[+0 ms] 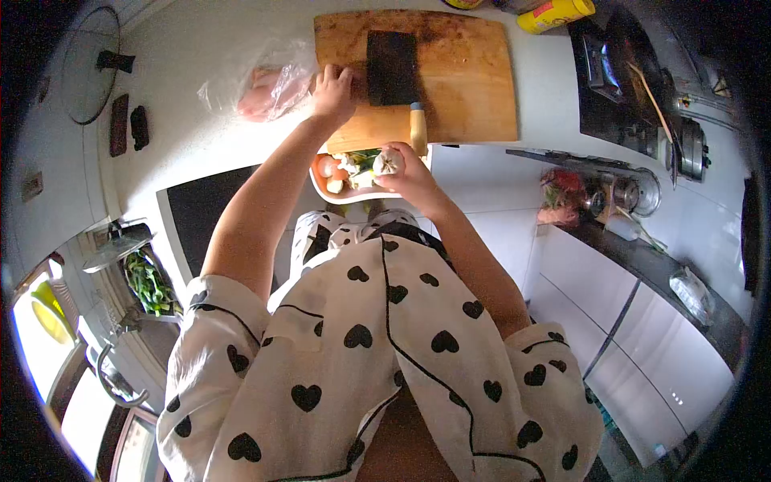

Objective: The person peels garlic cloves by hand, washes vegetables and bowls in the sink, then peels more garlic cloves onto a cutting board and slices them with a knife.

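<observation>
While the right hand (pixel 414 177) grasps a garlic bulb (pixel 389 163) in its fingers, the left hand (pixel 333 92) sits farther forward, at the left edge of the wooden cutting board (pixel 470 76), its fingers bent; whether they grip anything, I cannot tell. The bulb shows at the right hand's fingertips, over the tray (pixel 365 195) of vegetables, nearer the person than the left hand and to its right. Just beyond the right hand, a cleaver (pixel 392 68) lies on the board, handle toward the person. Beside the left hand is a clear plastic bag (pixel 277 84) with something pink inside.
</observation>
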Motion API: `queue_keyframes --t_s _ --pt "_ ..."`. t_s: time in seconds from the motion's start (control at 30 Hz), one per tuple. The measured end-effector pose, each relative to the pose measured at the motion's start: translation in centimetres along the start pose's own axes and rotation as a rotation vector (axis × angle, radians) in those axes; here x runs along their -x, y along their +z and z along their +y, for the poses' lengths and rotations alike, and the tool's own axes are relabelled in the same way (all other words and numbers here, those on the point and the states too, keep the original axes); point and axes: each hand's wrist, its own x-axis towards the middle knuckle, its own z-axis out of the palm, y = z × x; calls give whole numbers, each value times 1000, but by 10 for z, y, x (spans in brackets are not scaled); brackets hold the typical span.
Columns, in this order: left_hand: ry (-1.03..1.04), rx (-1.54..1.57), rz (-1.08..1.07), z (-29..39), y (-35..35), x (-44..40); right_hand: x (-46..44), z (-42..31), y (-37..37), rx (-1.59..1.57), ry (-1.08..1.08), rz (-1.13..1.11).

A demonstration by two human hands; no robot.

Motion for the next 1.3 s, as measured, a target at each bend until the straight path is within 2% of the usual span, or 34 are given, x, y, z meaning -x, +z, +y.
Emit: queue_keyframes --t_s 0.07,0.1,0.2,0.3,0.33,0.37,0.43,0.53,0.63,0.73,0.83,0.93,1.07,1.17,1.27,1.3 --pt "30 60 34 4 0 25 -2 0 -1 1 57 31" --pt "27 139 53 12 -4 42 -4 -3 -3 147 46 51" --pt "58 238 -18 18 -4 85 -9 7 -6 -40 -47 32" --pt "92 180 -145 19 0 115 -10 -9 -9 -90 50 73" --pt "118 174 -169 18 4 122 -13 -4 -11 6 57 88" --pt "263 61 -156 1 26 132 -16 0 -12 5 45 85" --pt "250 85 -133 17 5 140 -18 4 -13 6 25 80" --pt "315 80 -126 10 12 150 -18 1 -10 -58 15 75" --pt "469 -5 -47 2 13 156 -17 -1 -10 -96 32 59" --pt "527 5 -62 -7 8 160 -16 -2 -12 30 27 86" --pt "362 53 -171 -7 2 165 -13 -9 -13 47 89 98" --pt "165 246 -179 12 -12 150 -15 0 -14 175 74 136" --pt "-199 827 -224 48 -30 126 -13 -11 -9 108 5 53" --pt "-120 776 -321 55 -31 120 -14 -13 -5 66 -1 14" --pt "-54 809 -212 50 -24 121 -8 -17 -3 -16 23 -38" --pt "-29 812 -167 50 -26 121 -7 -19 -2 -141 88 -61"
